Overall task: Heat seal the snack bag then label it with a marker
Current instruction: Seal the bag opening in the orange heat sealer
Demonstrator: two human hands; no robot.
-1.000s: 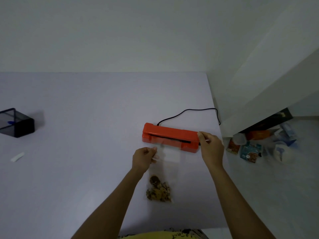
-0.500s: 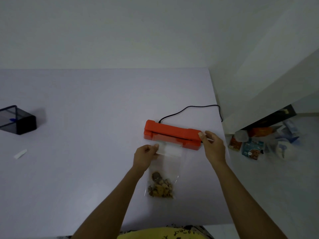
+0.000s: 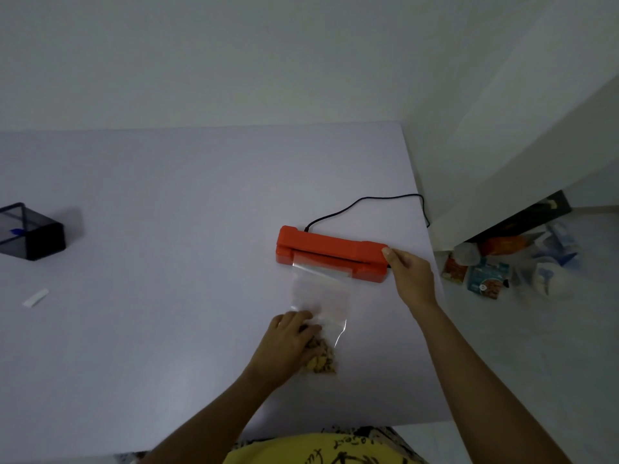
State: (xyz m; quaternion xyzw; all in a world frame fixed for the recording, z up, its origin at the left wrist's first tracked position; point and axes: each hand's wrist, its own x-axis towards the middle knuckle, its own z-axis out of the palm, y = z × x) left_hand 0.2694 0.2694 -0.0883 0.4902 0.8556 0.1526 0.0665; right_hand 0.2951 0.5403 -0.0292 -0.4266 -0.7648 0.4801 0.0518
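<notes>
**Bag mouth in the sealer**

White table [image 3: 167, 229] against a pale wall fills the view. On it, right of centre, lies an orange heat sealer [image 3: 330, 253] with a black cord [image 3: 368, 202]. The clear snack bag [image 3: 321, 296] lies flat, its top edge tucked into the sealer's slot. The right hand [image 3: 410, 279] grips the sealer's right end. The left hand [image 3: 288, 343] rests on the snacks, fingers loosely curled over them. Far left sit a black box [image 3: 37, 234] and a white scrap [image 3: 35, 298].

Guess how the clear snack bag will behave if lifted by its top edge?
Probably floppy: the snack bag is thin clear film, creased along its side. Likely bottom-heavy, since the snacks bunch at the low end. Film may be slippery.
</notes>
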